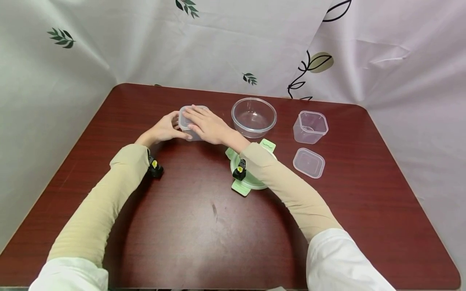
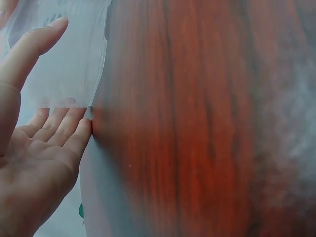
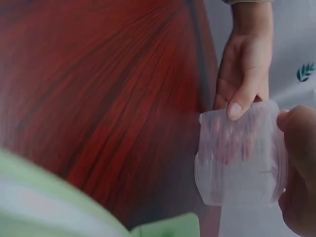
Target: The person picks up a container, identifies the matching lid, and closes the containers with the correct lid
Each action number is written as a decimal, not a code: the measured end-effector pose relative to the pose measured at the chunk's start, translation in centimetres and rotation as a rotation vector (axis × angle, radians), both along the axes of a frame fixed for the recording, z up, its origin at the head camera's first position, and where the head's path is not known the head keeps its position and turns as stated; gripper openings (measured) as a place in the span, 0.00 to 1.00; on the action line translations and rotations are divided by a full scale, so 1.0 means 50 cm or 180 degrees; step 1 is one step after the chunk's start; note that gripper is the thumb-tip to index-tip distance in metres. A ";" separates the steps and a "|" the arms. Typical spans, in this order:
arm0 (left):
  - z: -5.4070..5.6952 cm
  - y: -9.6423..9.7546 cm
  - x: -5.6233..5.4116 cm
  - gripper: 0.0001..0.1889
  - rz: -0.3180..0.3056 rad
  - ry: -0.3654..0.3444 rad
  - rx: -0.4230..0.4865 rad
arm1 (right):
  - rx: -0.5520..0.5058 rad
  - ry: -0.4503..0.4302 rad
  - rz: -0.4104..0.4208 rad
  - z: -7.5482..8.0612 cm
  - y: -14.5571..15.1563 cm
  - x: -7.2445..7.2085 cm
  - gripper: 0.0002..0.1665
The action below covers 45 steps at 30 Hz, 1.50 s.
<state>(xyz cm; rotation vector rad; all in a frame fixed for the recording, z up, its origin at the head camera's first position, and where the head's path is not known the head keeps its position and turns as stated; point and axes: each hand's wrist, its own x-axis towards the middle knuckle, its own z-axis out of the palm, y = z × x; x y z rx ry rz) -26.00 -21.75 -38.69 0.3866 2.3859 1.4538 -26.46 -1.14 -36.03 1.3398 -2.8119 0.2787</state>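
Observation:
A clear plastic food container [image 1: 195, 135] with its lid [image 1: 184, 122] on top stands at the back left of the table. My left hand [image 1: 164, 128] grips its left side, the thumb along the near wall and the other fingers behind, seen through the plastic in the right wrist view. Flat across the lid lies my right hand [image 1: 211, 125], fingers extended and thumb toward the near edge. In the left wrist view, the container [image 2: 69, 74] sits between the left thumb and fingers. Part of the lid is hidden under the right palm.
Right of the hands stands a round glass bowl [image 1: 253, 120]. A round lid with green clips [image 1: 241, 187] lies beneath the right forearm. Further right are an open clear square container [image 1: 310, 127] and its flat lid [image 1: 308, 163]. Patterned cloth hangs behind the table.

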 end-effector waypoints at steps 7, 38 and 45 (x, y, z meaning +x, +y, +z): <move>0.002 0.003 0.003 0.45 0.0010 0.0067 -0.0084 | -0.0232 -0.0172 -0.0019 0.008 0.001 0.001 0.31; 0.033 0.051 0.107 0.52 0.0812 0.0212 -0.0592 | -0.1051 0.0368 -0.0442 0.048 0.126 0.088 0.14; 0.054 0.074 0.160 0.49 0.1005 0.0153 -0.0918 | -0.1182 0.0487 -0.0513 0.043 0.175 0.100 0.12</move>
